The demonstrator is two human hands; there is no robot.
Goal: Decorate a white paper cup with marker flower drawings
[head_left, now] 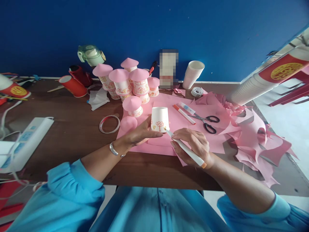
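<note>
My left hand (pixel 140 133) is curled around the lower left of a white cup (pixel 159 116), thumb along its bottom edge and fingers mostly hidden behind it, holding it upside down just above the pink sheet (pixel 164 150). My right hand (pixel 196 143) pinches a white marker (pixel 189 152) with an orange end, its tip at the cup's lower right, near the rim; whether it touches the wall I cannot tell. A red flower and small yellow marks show on the side facing me. Just left of the cup, by my left hand, lies a pink cone (pixel 128 123), and behind that stands a small roofed cup (pixel 135 111). Farther back, the towers (pixel 139 86) cluster together, decorated cups under pink cone roofs. To the right of my cup, an orange-capped marker (pixel 184 114) lies beside a glue tube (pixel 187 108), with black-handled scissors (pixel 204 120) near them and pink scraps (pixel 251 153) heaped beyond. Against the blue wall (pixel 135 25) stands a cup stack (pixel 193 75), a tape roll (pixel 197 92) near its base. Over on my left, a ring of tape (pixel 102 122) lies on the brown table (pixel 79 129), with a red cup (pixel 72 86) tilted behind it and a power strip (pixel 30 141) well apart.
</note>
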